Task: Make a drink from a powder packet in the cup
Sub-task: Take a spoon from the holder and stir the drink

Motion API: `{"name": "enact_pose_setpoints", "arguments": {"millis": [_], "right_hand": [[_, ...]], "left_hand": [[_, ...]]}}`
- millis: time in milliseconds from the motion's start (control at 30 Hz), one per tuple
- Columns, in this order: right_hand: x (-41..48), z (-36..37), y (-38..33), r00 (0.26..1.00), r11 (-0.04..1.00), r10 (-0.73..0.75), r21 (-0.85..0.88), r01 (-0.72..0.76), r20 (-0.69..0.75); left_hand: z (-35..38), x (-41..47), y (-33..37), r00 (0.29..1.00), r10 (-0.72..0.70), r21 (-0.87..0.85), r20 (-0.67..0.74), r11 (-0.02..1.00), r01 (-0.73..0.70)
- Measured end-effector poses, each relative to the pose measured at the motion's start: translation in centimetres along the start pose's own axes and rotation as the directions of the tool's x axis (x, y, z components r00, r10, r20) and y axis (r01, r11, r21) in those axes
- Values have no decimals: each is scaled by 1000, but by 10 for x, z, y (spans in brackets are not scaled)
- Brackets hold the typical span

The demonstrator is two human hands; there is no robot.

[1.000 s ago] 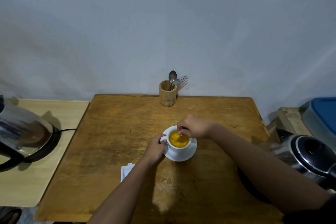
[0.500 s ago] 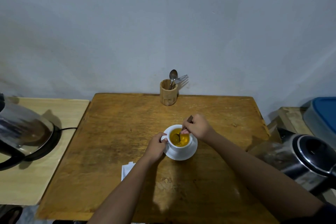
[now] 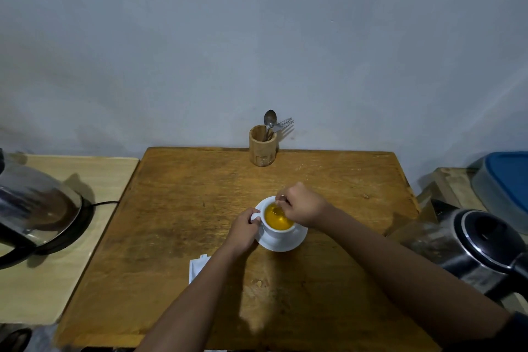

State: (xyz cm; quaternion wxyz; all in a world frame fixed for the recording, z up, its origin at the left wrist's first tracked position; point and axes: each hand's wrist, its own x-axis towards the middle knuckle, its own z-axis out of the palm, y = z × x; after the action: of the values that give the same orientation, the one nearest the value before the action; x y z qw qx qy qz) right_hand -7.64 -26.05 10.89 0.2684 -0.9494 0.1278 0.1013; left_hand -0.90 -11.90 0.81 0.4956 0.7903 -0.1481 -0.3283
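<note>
One head-worn view, looking forward and down

The single wide-angle camera sits above the near edge of the wooden desk [image 3: 177, 208] (straight lines bow toward the frame's sides), facing the grey wall [image 3: 257, 37] behind it. Both forearms reach in from below, close to the lens.

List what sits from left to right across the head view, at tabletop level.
Kettle on its base → white packet → left hand on the cup's handle → cup of yellow drink → right hand holding a spoon in the cup → second kettle → blue-lidded tub.
</note>
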Motion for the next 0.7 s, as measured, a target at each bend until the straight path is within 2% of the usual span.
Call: {"name": "enact_pose_setpoints", "arguments": {"millis": [100, 167, 400, 467, 700], "right_hand": [[3, -6, -1, 991, 995, -16, -96, 29, 130], [5, -9, -2, 988, 997, 3, -81, 10, 157], [5, -2, 2, 997, 962, 60, 264, -68, 37], [3, 0, 3, 997, 948, 72, 311, -66, -10], [0, 2, 8, 998, 990, -2, 144, 10, -56]], "left_hand": [[0, -1, 2, 1000, 14, -4, 0, 1000, -14], [0, -1, 4, 1000, 14, 4, 0, 1000, -14], [0, -5, 8, 1000, 4, 6, 6, 1000, -4], [0, -5, 8, 1000, 1, 12, 3, 1000, -1], [-1, -3, 6, 1000, -5, 47, 2, 999, 5]]}}
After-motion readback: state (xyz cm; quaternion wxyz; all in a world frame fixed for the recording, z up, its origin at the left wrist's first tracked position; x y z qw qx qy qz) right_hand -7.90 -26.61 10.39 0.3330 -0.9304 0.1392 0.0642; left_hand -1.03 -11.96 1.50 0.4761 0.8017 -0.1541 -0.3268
